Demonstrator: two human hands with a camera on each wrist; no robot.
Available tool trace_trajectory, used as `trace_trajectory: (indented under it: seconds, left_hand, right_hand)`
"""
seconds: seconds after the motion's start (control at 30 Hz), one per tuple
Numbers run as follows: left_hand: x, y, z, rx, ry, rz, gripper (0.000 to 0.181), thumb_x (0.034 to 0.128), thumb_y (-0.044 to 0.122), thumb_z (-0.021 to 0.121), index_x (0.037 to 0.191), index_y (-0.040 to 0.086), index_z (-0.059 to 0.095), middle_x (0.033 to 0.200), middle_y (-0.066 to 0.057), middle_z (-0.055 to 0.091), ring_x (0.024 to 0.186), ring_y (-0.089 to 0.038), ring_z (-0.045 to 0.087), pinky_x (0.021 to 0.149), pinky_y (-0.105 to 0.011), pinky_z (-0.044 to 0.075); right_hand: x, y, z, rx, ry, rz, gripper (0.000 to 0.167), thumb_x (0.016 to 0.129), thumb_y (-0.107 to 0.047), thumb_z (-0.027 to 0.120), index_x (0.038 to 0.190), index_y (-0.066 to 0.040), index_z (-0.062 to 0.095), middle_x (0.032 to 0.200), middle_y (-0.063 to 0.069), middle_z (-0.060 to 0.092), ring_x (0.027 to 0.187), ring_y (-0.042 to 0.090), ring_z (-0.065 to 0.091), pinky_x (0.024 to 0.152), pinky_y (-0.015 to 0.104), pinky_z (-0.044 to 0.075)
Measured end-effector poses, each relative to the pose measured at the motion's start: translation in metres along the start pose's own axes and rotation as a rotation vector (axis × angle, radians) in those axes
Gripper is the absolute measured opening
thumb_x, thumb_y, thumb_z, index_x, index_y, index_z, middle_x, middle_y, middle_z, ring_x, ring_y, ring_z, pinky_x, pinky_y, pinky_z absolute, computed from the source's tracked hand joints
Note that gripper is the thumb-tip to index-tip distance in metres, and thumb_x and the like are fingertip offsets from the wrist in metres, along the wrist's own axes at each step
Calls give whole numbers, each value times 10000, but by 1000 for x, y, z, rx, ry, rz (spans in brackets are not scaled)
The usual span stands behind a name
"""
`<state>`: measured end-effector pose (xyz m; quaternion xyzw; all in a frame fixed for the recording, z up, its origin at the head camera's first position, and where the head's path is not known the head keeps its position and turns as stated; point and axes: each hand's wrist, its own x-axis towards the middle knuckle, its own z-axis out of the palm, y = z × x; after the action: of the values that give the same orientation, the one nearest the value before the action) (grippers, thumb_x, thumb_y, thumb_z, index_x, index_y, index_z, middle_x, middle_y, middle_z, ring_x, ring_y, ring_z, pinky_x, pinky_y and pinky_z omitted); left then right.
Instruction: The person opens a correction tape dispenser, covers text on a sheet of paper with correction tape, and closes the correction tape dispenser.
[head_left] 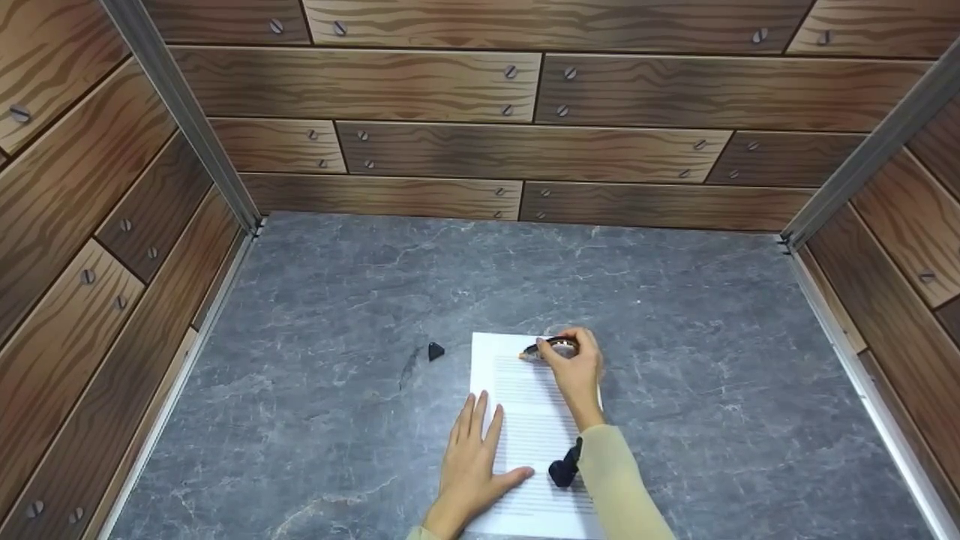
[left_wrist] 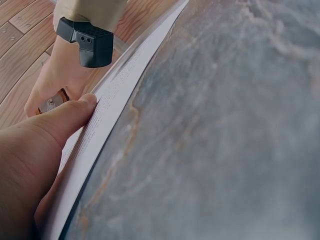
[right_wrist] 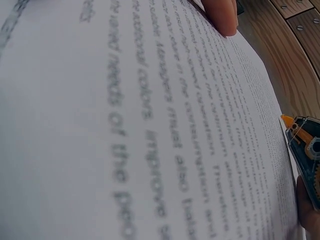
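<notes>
A printed sheet of paper (head_left: pixel 540 435) lies on the grey marbled table, lines of text running across it. My left hand (head_left: pixel 469 461) rests on the sheet's lower left side, fingers straight and thumb spread out over the text. Near the sheet's top right, my right hand (head_left: pixel 579 373) pinches a correction tape dispenser (head_left: pixel 556 347) between thumb and fingers. Its orange tip points left at the upper lines; the right wrist view shows its dark clear body (right_wrist: pixel 306 152) with gears inside. Whether the tip touches the paper cannot be told.
A small black cap-like piece (head_left: pixel 436 351) lies on the table left of the sheet. A black wrist camera (head_left: pixel 564 466) on the right forearm hangs over the page. Wood-patterned walls (head_left: pixel 435 150) with metal corner posts enclose the table at the back and sides.
</notes>
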<state>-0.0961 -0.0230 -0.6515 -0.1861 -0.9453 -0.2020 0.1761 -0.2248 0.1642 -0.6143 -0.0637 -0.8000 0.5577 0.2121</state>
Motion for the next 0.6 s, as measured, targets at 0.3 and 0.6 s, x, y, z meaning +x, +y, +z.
trace_trajectory:
  seconds: [0.3,0.6]
  left_hand:
    - [1,1,2,-15,6,1,978,742,749,659,1409,42,545,1538,-216,368,1415,-406,322,1107,-512,351]
    - [1,2,-1,53,-14,34,947,800,736,610,1410,17,525,1522,-230,383,1407,-429,330,1121,-499,334]
  right_hand:
    - [1,-1,1,-35,-1,-45,250,769,-152,853,863,-76,634,927,52,591,860,181,623,784,263,505]
    - [0,-3,2,-69,-25,-141,251,782,-123,835,870,-64,608,917,77,565,862,218,597,794,379,537]
